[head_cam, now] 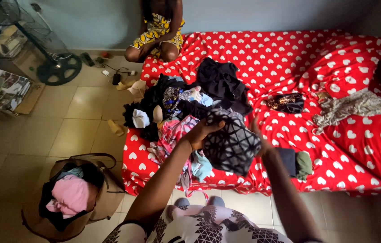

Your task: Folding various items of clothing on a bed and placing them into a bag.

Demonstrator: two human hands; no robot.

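Seen from above: mattress (pixel 289 58) with red heart-print sheet filling the frame from 12 to 4 o'clock, its near edge running along 6 o'clock, its left edge dropping to tiled floor (pixel 78 112). Open floor at 8 to 10 o'clock, bounded by a fan base (pixel 59 68) at 10 o'clock and a cardboard box (pixel 12 92) of papers at 9 o'clock. Bare sheet at 1 to 3 o'clock, well apart from the clothes pile (pixel 177 101).

Bag (pixel 80 195) at 7 o'clock on the floor, just beside the mattress corner, mouth open, holding a pink garment (pixel 71 194) over dark cloth.

Centre: dark garment (pixel 232 143) with a pale triangle-grid pattern, bunched and lifted above the mattress's near edge, just at 4 o'clock of the pile. Left hand (pixel 201 132) clasping its upper left edge, fingers curled over the cloth. Right hand (pixel 259 135) pressed to its right side, mostly hidden behind the fabric, apparently gripping.

Folded dark and green items (pixel 296 163) just at 3 o'clock of the right wrist. Patterned dark cloth (pixel 286 102) and beige printed garment (pixel 350 107) lying flat at 2 o'clock. Second person (pixel 156 33) seated at the mattress's far left corner, 11 o'clock.
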